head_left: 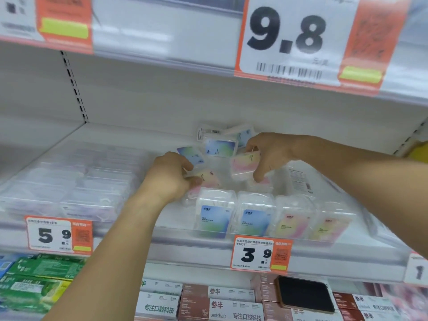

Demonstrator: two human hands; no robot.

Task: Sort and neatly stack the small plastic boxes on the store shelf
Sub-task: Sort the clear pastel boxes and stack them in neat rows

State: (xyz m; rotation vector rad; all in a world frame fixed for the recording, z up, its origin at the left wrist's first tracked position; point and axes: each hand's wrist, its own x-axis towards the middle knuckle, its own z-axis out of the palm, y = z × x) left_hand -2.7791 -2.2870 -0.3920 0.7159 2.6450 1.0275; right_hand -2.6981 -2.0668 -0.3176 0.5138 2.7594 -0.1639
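Small clear plastic boxes with blue-green or pink-yellow labels fill a clear shelf tray [361, 200]. Along its front stand two blue boxes [215, 216] and two pink boxes [291, 220] in a row. Behind them lies a loose jumble of boxes [220, 147]. My left hand [169, 177] grips a pink box [208, 179] and touches a tilted blue box [190, 154]. My right hand [271, 151] pinches a pink box [244, 164], held tilted above the jumble.
Clear packs [69, 188] fill the shelf at left above a 5.9 price tag [58, 236]. A 3.9 tag [260, 254] hangs below the tray. An upper shelf edge carries a 9.8 tag [291, 40]. Boxed goods [208, 302] and a black object [305, 295] sit on the lower shelf.
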